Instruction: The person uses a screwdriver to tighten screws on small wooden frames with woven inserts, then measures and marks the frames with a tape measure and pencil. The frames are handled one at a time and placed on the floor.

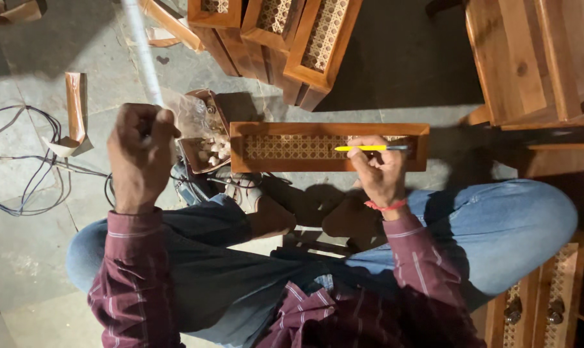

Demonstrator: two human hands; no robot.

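I sit cross-legged on a stone floor (21,258), looking down at my own lap. My right hand (381,169) holds a yellow pencil (366,148), fingers closed around it, its tip resting on a long, narrow wooden frame with a woven cane panel (285,147) that lies flat on the floor just in front of my knees. The pencil lies along the cane near the frame's right end. My left hand (140,154) is raised to the left of the frame, fingers curled shut around a white tape-like strip (142,55) that runs up and away from me; I cannot tell exactly what the strip is. Between my hands sits a small open box of light-coloured knobs or pegs (208,138), touching the frame's left end.

I judge the work to be at an early marking stage: I see no pencil marks or fittings on this frame yet, though the view is too dim to be sure. More cane-panelled frames (305,38) lean stacked beyond it, and finished-looking drawer fronts with knobs (536,309) stand at my right.
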